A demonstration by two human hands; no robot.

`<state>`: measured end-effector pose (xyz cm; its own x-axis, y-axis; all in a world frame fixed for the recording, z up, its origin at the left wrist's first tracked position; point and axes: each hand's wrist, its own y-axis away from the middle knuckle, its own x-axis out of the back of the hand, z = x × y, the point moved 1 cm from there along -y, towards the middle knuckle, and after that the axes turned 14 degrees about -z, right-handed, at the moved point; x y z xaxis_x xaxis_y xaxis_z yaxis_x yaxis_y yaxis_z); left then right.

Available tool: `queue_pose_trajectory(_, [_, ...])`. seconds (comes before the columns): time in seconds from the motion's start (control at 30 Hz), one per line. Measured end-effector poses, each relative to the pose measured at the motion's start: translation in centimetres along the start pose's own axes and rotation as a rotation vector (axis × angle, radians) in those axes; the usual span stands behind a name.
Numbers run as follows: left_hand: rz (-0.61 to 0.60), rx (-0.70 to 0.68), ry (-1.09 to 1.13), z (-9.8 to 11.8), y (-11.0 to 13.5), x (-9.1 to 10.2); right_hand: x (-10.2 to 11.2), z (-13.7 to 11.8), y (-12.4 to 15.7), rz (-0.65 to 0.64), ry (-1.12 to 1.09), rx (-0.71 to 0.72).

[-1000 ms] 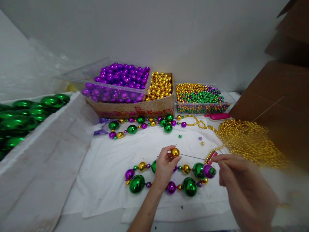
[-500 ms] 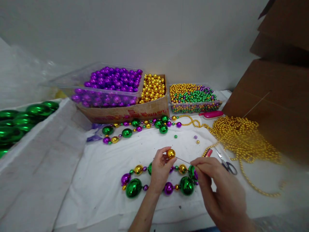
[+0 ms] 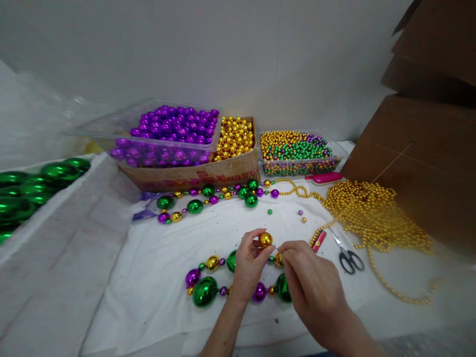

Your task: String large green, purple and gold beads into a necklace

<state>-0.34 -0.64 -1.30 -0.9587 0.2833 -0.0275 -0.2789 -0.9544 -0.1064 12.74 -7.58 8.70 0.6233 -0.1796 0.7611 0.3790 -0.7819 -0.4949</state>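
Note:
My left hand point(image 3: 248, 267) pinches a shiny gold bead point(image 3: 265, 240) between thumb and fingers, just above the white cloth point(image 3: 156, 277). Right beside the bead, my right hand point(image 3: 314, 287) is closed in a pinch on a thin needle or wire whose tip meets the bead. Under both hands lies a looped strand of green, purple and gold beads point(image 3: 204, 290). A second beaded strand point(image 3: 208, 196) lies farther back on the cloth.
A tray of purple beads point(image 3: 167, 131), a cardboard box of gold beads point(image 3: 236, 136) and a clear box of small mixed beads point(image 3: 297, 146) stand at the back. Gold bead chains point(image 3: 368, 213), scissors point(image 3: 345, 255) and cardboard boxes point(image 3: 424, 158) are on the right. Large green beads point(image 3: 29, 183) fill a box on the left.
My right hand has moved left, from about a hand's width away to right next to the gold bead, pushing the thin needle into it. The left hand has kept its hold.

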Motion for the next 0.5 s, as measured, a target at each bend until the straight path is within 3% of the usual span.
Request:
queue_pose_trajectory(0.17, [0.012,-0.011,0.005,0.2,-0.1,0.0,-2.4,1.6,0.0,-0.022,-0.167,-0.081])
queue_pose_trajectory(0.3, [-0.002,-0.055,0.066,1.8,-1.3,-0.8,-4.3,4.6,-0.7,0.211,-0.621,-0.390])
queue_pose_trajectory(0.4, [-0.010,-0.098,0.215,3.4,-2.8,-1.6,-4.9,7.2,-1.6,0.360,-0.770,-0.532])
queue_pose_trajectory(0.5, [0.157,-0.130,0.397,4.7,-4.5,-2.2,-4.6,9.2,-2.4,0.428,-0.947,-0.609])
